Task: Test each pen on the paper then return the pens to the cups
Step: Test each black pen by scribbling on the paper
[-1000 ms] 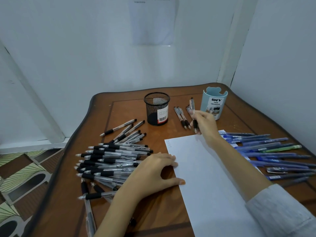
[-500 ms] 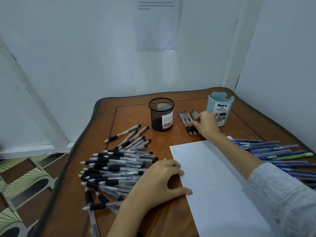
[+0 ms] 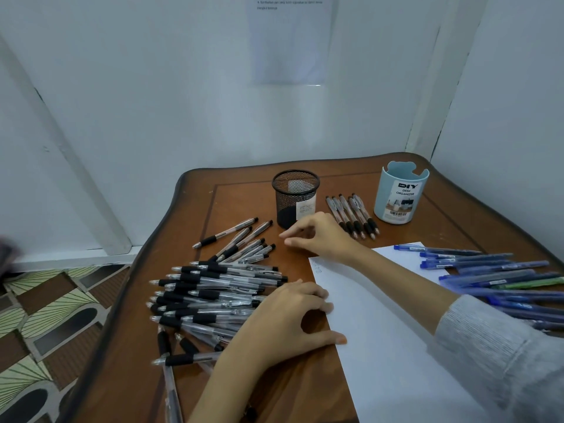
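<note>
Although a few faint scribbles [image 3: 317, 266] mark the upper left corner of the white sheet of paper [image 3: 390, 337], the job looks barely begun. Five black-grip pens [image 3: 351, 215] lie in a neat row at upper centre, between the black wire-mesh cup [image 3: 295, 193] and the pale blue plastic organizer cup [image 3: 399, 193]; these are probably the tested ones. No pen stands in either cup. Left of centre, a big heap of clear pens with black grips [image 3: 213, 294] awaits testing, as does the spread of blue pens [image 3: 488, 276] at the right edge. The right hand [image 3: 320, 236] hovers near the mesh cup, fingers loosely curled and empty, pointing toward the heap. The left hand [image 3: 290, 319] rests relaxed on the paper's left edge, holding nothing.
</note>
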Available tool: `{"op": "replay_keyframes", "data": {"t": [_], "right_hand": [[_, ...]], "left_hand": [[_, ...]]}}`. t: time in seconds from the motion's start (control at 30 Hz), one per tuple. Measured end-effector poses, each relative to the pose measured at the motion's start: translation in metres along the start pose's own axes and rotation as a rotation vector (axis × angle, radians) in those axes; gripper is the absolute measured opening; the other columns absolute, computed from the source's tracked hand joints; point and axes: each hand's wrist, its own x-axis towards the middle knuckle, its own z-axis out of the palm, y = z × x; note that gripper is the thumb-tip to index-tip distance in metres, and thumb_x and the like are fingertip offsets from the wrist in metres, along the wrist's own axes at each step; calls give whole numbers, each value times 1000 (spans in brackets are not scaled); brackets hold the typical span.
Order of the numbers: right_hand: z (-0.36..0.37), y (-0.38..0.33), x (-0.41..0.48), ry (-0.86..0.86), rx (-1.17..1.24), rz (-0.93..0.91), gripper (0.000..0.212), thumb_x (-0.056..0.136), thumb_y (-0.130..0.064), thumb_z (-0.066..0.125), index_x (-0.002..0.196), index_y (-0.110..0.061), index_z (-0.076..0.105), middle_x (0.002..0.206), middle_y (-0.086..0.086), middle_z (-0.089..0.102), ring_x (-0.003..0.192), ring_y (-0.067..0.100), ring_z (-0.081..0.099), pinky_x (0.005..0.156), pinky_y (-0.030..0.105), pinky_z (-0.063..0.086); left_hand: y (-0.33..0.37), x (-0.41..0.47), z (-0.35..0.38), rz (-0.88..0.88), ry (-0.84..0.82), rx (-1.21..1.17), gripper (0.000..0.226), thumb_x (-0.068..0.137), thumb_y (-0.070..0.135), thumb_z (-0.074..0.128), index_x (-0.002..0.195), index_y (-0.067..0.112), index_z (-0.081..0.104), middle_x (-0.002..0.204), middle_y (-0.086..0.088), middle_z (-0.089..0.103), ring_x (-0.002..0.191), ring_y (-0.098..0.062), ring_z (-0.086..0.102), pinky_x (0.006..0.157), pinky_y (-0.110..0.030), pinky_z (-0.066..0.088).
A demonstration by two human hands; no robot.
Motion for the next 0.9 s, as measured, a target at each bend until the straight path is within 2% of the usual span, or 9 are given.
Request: {"op": "replay_keyframes", "data": {"t": [0.13,0.3,0.43,0.47,0.53,0.6,0.7,0.77,0.9], "right_hand": [[19,-1,12,-12,-99,-62,22,85,-26,71,106,-19,74,103,-6,64,75,-4,49,67,13,38],[23,0,14,-32,-162,-65,16,86,-28,69,99,-21,75,94,-11,56,84,1,47,71,22,41],[7,6,9,-117,-131,-32,9,88,-21,67,94,-19,73,96,-8,63,91,3,56,85,35,51],[3,7,8,-132,-117,-22,12,88,-20,67,98,-18,73,97,-8,64,88,0,56,84,31,51],[-1,5,4,-164,-131,-9,25,89,-22,66,113,-18,68,102,-8,63,78,-6,53,73,19,46],[2,0,0,-177,-201,-11,34,90,-29,64,123,-21,63,106,-8,57,76,-2,47,67,15,38],[11,-4,-2,-165,-300,-16,28,91,-33,61,118,-24,67,106,-5,54,87,2,44,67,17,35],[12,-8,-3,-146,-285,8,23,91,-31,62,111,-23,71,103,-5,54,88,3,45,71,21,37],[-11,-12,-15,-96,6,114,17,90,-23,64,104,-16,71,90,-14,56,82,2,51,67,10,42]], "left_hand": [[-3,0,1,13,2,-5,56,81,58,59,126,25,60,136,13,50,123,3,39,90,6,6],[-4,1,2,18,-5,-3,56,82,59,58,127,25,59,137,13,50,125,4,38,99,-2,7],[-5,1,4,18,-2,2,57,81,59,59,127,25,59,136,13,51,124,5,39,102,-4,6],[-5,1,4,19,3,2,57,81,59,60,126,25,60,135,12,52,124,4,40,105,-5,9],[-4,1,3,16,6,3,57,81,59,61,125,24,61,135,12,52,123,4,41,108,-9,13],[-4,0,3,11,-3,6,57,81,59,60,126,25,60,136,12,51,124,4,40,102,-4,11],[-4,0,2,11,-10,18,56,81,59,59,127,26,59,136,13,51,123,4,40,94,0,13],[-3,0,2,10,-17,19,56,82,59,59,127,25,59,136,12,51,122,3,41,93,-1,16],[-4,0,2,1,-35,17,57,81,60,58,126,25,59,136,12,51,122,2,42,99,-10,25]]}}
